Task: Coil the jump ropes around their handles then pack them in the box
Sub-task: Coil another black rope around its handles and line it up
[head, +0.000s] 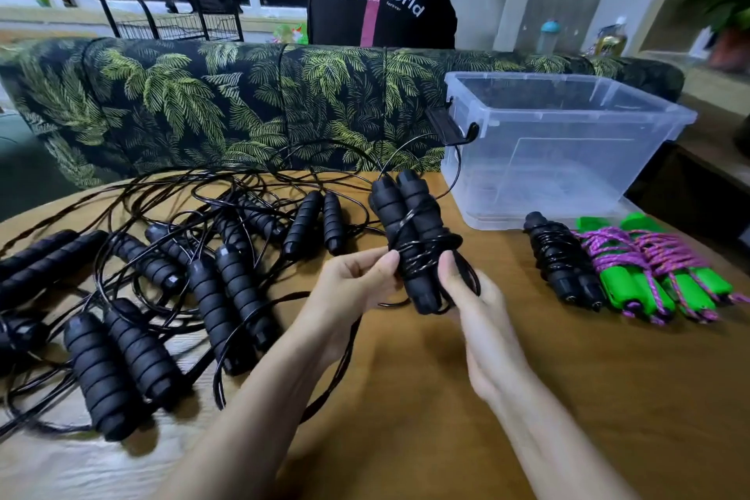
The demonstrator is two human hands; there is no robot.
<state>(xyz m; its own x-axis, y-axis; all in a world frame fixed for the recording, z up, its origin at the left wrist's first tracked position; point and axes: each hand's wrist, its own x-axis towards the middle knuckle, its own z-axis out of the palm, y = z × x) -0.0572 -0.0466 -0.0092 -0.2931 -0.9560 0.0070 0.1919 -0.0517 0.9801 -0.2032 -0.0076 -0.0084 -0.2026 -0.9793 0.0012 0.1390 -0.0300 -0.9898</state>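
Coiling step under way: my left hand point(357, 282) pinches the paired black foam handles point(410, 223), just left of the clear plastic box point(479, 158). My right hand point(466, 296) grips their black cord point(430, 246), several turns on. Next, I judge: wind the slack, tuck the end.

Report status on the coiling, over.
Left hand and right hand grip black handle pair, cord partly wound. Box looks empty. Loose ropes tangled at left, box path open.

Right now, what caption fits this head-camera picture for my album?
Left hand and right hand coil a black rope round its handles; tangled ropes left, coiled ones by the box.
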